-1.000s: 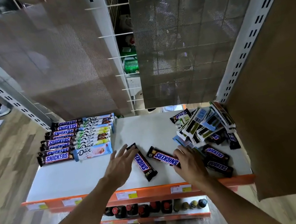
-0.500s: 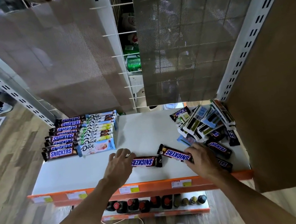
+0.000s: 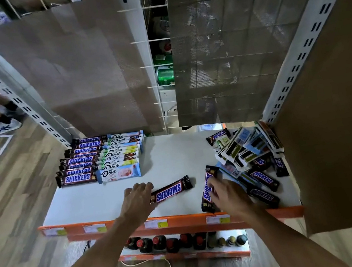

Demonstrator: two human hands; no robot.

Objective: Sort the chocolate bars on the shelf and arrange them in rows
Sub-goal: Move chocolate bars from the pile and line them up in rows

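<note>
**Now both bars swing round at the shelf front**

Left hand (image 3: 138,199) curls its fingers over one Snickers bar (image 3: 171,192). Right hand (image 3: 229,194) lies across a second Snickers bar (image 3: 208,189); whether it pinches, I cannot tell. Since a moment ago the second has turned end-on on the shelf (image 3: 174,156), probably bound for the sorted rows (image 3: 96,159). The loose heap (image 3: 245,148) remains.

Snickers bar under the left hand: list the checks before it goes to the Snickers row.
1. Left hand on Snickers bar: ok, covers its left end.
2. Grip: cannot tell, fingers hide the contact.
3. Path to Snickers row: ok, bare shelf between.
4. Orientation: not ok, tilted, logo upside down versus the row.
5. Right hand out of the way: ok, on second Snickers bar beside the pile.
</note>
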